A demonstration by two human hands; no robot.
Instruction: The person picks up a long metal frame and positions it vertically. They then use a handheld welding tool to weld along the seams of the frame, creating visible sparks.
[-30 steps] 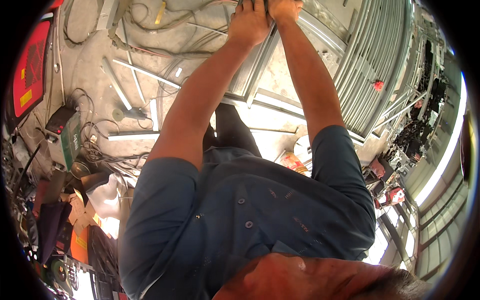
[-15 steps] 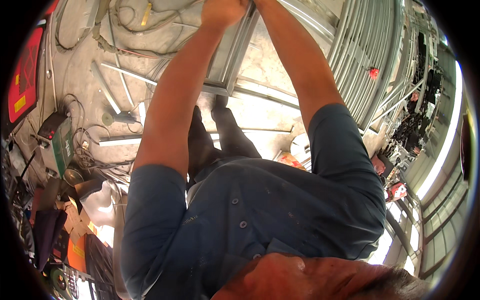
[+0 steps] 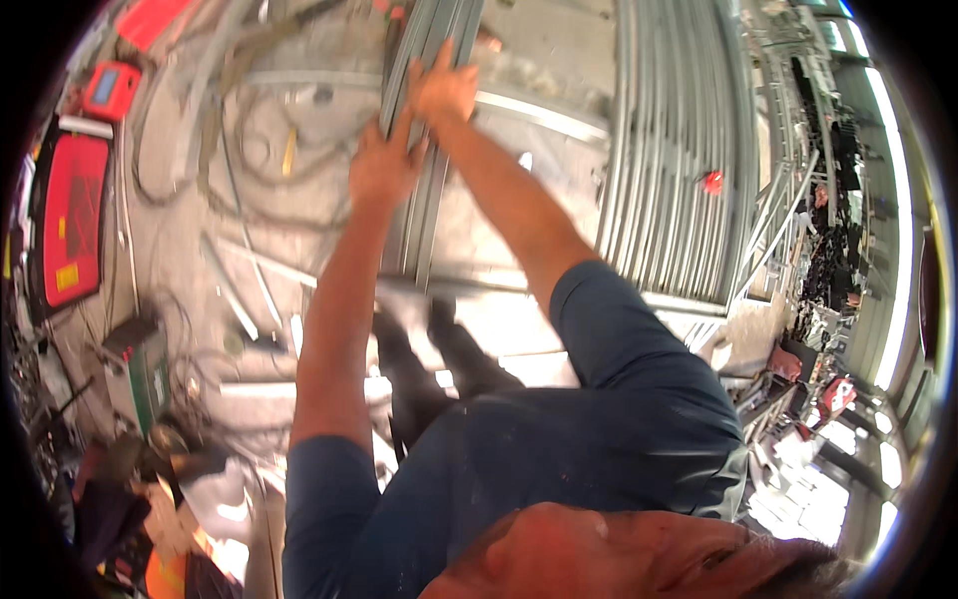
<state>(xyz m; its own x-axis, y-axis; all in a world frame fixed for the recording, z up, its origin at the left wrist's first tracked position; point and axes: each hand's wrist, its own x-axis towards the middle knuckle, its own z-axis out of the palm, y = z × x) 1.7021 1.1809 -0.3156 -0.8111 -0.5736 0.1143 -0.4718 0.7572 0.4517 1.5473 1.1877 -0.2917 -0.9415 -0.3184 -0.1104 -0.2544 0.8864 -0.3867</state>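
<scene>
Both my arms reach forward over long grey metal bars (image 3: 429,210) that lie side by side, running away from me toward the top of the view. My left hand (image 3: 384,172) rests against the left side of the bars, fingers apart. Slightly farther off, my right hand (image 3: 445,94) lies across the top of them with its fingers spread. Neither hand is wrapped around anything that I can see. The far ends of the bars run out of the picture. My dark shoes show below their near end.
To the right lies a rack of parallel metal tubes (image 3: 669,150) with a small red object (image 3: 713,182) on it. A red machine (image 3: 75,215) and a green box-shaped unit (image 3: 138,377) stand at left. Cables and loose metal strips (image 3: 232,290) litter the floor.
The view has shifted, so the bars and my hands sit lower in the picture. My hands, close together at the top edge before, are now apart with fingers spread on the bars.
</scene>
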